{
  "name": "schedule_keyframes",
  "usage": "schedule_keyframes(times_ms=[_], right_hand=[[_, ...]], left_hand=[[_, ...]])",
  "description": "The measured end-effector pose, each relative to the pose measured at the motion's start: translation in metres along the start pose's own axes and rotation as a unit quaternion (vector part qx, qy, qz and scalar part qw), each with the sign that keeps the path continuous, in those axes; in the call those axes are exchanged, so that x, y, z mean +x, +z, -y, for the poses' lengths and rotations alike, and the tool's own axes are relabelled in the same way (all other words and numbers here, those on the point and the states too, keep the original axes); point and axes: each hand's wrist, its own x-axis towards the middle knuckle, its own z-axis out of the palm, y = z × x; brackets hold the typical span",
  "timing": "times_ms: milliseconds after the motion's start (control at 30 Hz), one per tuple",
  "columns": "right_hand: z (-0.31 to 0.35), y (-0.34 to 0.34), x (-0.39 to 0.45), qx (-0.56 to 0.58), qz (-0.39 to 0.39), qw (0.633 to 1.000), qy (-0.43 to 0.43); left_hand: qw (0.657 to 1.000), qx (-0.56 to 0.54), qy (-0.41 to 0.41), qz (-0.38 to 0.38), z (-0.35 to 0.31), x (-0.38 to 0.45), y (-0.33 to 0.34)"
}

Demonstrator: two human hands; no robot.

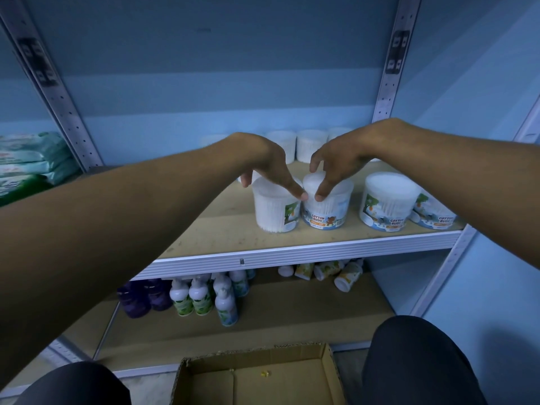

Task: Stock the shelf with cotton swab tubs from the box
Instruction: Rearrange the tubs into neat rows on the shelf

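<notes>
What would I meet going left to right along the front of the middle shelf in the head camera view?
Stacked wipe packs → tub under the left hand → tub under the right hand → third tub → fourth tub at the shelf's right end.

Looks like a shop stockroom or retail storage bay; bolted metal racking with perforated uprights and plain board shelves against a bare blue wall; holds many copies of the same goods: rows of identical cotton bud tubs, grouped toiletry bottles on the lower shelf, stacked soft packs in the neighbouring bay; open cardboard box on the floor below.
</notes>
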Motion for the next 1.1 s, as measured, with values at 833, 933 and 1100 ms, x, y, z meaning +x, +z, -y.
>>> schedule_keyframes(times_ms=[833, 933, 1100], right_hand=[[-0.015, 0.001, -0.002, -0.062, 0.030, 0.998, -0.003], [-0.018, 0.002, -0.003, -0.056, 0.027, 0.998, -0.001], [-0.018, 0.002, -0.004, -0.060, 0.028, 0.998, -0.008]], left_hand=[[0.997, -0.047, 0.059, 0.014, -0.013, 0.004, 0.001], [0.997, -0.052, 0.060, 0.022, -0.014, 0.003, 0.000], [0.995, -0.041, 0.080, 0.035, -0.016, 0.003, -0.003]])
